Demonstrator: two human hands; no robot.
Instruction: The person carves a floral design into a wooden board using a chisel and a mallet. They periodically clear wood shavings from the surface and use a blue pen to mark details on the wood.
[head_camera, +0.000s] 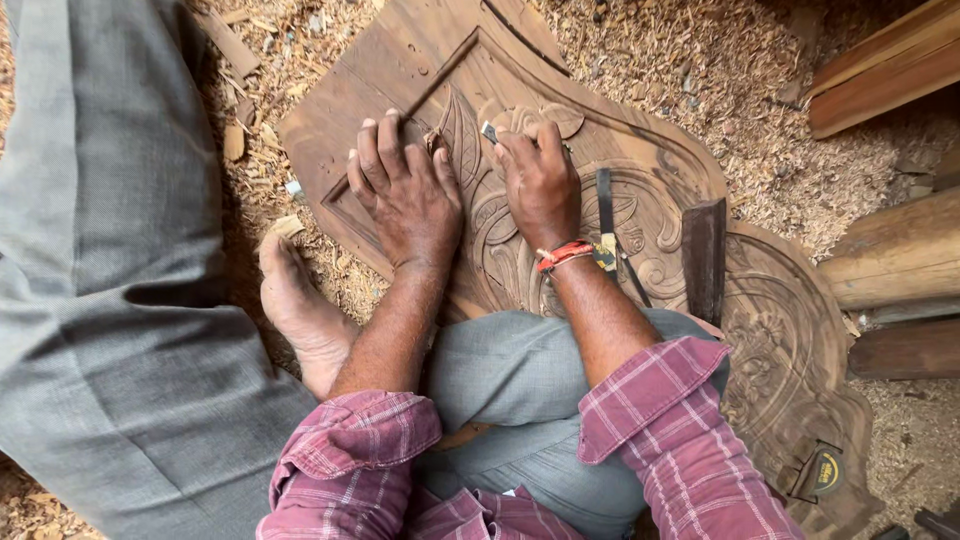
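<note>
Two hands at work: both rest on one carved wooden panel (400, 60) lying flat across the centre of the frame.
Sleeves: plaid maroon cuffs (360, 440), rolled, at the lower centre; grey trousers below and to the left.
Foot: a bare foot (300, 300) at centre left, beside the panel's lower edge, on wood shavings.
Left hand (405, 190): palm down, fingers spread fairly wide and pressed flat on the panel's plain border, just left of a carved leaf (462, 130); it holds nothing that can be seen.
Right hand (540, 185): fingers curled narrow around a small tool; only its pale metal tip (489, 131) shows above the knuckles, touching the carving beside the leaf. A red thread band (563, 255) circles the wrist.
Loose tools: a slim dark chisel (605, 205) lies on the carving right of the right hand; a flat dark block (705, 260) stands further right.
Floor: wood shavings (720, 70) cover the upper frame.
Timber: planks (885, 70) and a log (900, 250) at the right edge.
</note>
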